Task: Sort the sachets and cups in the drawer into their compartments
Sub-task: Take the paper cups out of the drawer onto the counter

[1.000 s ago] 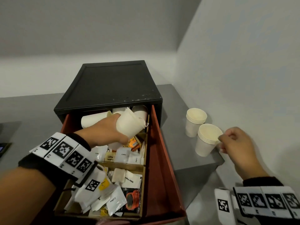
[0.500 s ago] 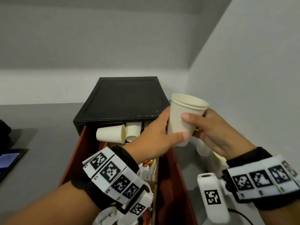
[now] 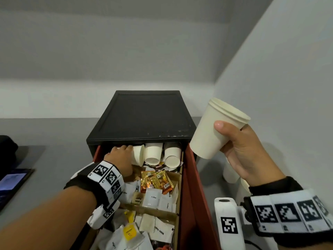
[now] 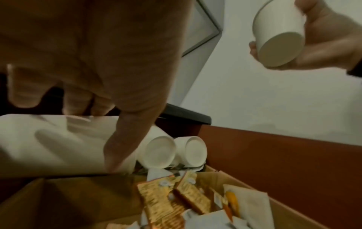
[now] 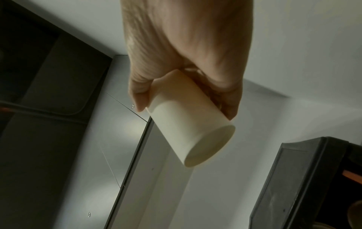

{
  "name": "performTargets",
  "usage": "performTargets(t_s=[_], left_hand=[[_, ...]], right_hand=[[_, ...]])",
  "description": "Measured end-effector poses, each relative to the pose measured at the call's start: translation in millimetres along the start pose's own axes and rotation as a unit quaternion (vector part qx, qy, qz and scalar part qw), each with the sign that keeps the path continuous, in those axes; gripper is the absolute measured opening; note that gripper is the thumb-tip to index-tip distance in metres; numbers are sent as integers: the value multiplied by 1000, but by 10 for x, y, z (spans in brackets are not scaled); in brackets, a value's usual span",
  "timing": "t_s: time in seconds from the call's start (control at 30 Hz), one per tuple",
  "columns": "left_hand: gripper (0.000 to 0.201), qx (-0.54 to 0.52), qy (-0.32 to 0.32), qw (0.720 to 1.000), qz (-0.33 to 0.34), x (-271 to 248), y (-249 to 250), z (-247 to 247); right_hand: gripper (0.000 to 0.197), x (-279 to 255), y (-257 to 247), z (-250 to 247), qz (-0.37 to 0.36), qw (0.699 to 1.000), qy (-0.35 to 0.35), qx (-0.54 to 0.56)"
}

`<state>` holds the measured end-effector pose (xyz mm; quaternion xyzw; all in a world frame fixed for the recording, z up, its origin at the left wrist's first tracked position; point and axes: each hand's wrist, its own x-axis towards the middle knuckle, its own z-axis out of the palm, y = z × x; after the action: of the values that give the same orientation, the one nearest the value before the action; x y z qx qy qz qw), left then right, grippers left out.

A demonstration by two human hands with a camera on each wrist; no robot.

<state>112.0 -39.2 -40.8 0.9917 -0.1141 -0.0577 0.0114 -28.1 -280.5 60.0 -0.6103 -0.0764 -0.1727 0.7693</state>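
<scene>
My right hand (image 3: 232, 141) holds a nested stack of cream paper cups (image 3: 214, 130) in the air, tilted, to the right of the open red drawer (image 3: 191, 186). The right wrist view shows the stack (image 5: 188, 131) from below, between thumb and fingers. My left hand (image 3: 122, 156) reaches into the drawer's back compartment and grips a cup lying on its side (image 3: 138, 156) (image 4: 49, 147). Two more lying cups (image 3: 153, 156) (image 3: 173, 157) are beside it. Gold sachets (image 3: 155, 181) and white coffee sachets (image 3: 153, 197) lie mixed in the nearer compartments.
The drawer slides out of a black cabinet (image 3: 142, 116) on a grey counter. More cup stacks (image 3: 229, 175) stand on the counter to the right, partly hidden by my right hand. A wall rises close on the right. A phone (image 3: 10, 184) lies at far left.
My left hand let go of the cup stack and dropped back into the drawer onto a lying cup. My right hand carried the stack rightward, away from the cabinet.
</scene>
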Motion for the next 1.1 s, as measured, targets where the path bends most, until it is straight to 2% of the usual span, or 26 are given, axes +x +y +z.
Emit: performTargets(t_s=[0.17,0.33,0.5,0.63,0.8,0.93,1.03,1.1], left_hand=[[77,53,5,998,29,139,-26,65],[59,85,28,995,53,182,-18,30],[46,170,48,982,73,165,-12,-11],[43,207,42,975,70,144,46,-35],[58,154,15,988,13,55,125,-80],[70,90,-37,995,-24,-107,103,-231],[68,-1,-52,999,-9,-257,93,-383],[67,-92,-58,994,24,-369,147,-504]], right_hand=[[59,-14,41,11,0,1000,0,-6],[61,-20,68,-10,5,1000,2,-15],[59,-22,91,-14,8,1000,-2,-16],[61,-11,99,-22,12,1000,1,-23],[62,-1,97,-37,14,999,1,-34],[64,32,100,-47,11,999,13,-27],[62,53,88,-23,-8,1000,20,-11],[58,73,49,16,-31,999,25,-5]])
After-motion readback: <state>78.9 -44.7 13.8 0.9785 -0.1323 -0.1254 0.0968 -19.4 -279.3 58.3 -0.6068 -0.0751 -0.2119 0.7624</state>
